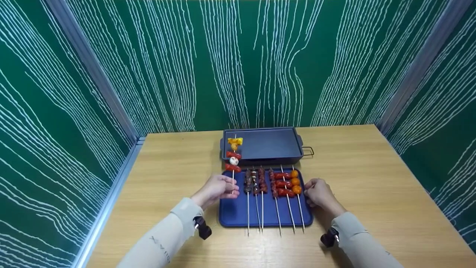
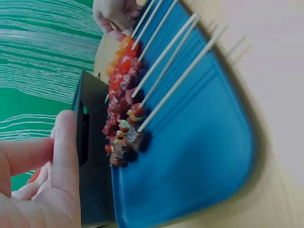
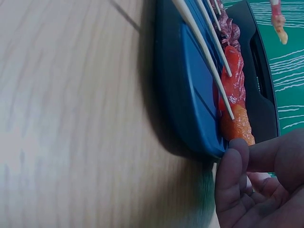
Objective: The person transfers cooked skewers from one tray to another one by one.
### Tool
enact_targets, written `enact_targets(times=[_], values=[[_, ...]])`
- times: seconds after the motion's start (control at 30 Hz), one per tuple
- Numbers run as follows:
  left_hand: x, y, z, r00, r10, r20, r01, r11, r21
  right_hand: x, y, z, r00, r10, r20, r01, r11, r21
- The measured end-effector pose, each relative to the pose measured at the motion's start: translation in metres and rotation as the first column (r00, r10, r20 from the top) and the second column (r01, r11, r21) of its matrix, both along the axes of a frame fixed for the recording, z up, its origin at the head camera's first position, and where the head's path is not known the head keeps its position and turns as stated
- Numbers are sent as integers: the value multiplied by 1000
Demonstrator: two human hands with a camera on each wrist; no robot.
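Observation:
In the head view my left hand [image 1: 219, 187] pinches the stick of a mixed skewer [image 1: 233, 160], held upright over the left part of a blue tray [image 1: 232, 216]. Yellow, orange, red and white pieces are threaded on it. My right hand [image 1: 320, 192] grips the tray's right rim, thumb and finger meeting at the edge in the right wrist view. Dark meat skewers [image 1: 262, 180], a red sausage skewer [image 1: 284, 184] and an orange ball skewer [image 1: 295, 181] lie side by side on the tray, sticks toward me. The left wrist view hides most of the held skewer.
Right behind the tray stands a dark rectangular grill [image 1: 267, 143] with a wire handle [image 1: 308, 150] on its right. Everything rests on a wooden table [image 1: 372, 178]. Green walls with white lines [image 1: 253, 67] rise at the back and sides.

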State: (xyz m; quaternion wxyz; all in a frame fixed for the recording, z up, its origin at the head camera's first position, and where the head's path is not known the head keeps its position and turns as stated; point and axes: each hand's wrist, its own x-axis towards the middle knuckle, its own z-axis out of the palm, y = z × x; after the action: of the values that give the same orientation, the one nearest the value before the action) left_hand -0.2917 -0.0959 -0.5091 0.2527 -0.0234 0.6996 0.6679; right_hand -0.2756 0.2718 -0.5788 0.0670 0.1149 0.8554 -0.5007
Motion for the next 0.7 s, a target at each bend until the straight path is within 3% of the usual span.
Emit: enact_targets(times=[0.3,0.7], values=[[17,-15,-12,997,-75,36,75,997,14,0,0,1,1000,1,11,-1,1000,3],[41,-28,-18,985,-161,68,159,987,36,-1,0,2,999,3,33,-3,1000,2]])
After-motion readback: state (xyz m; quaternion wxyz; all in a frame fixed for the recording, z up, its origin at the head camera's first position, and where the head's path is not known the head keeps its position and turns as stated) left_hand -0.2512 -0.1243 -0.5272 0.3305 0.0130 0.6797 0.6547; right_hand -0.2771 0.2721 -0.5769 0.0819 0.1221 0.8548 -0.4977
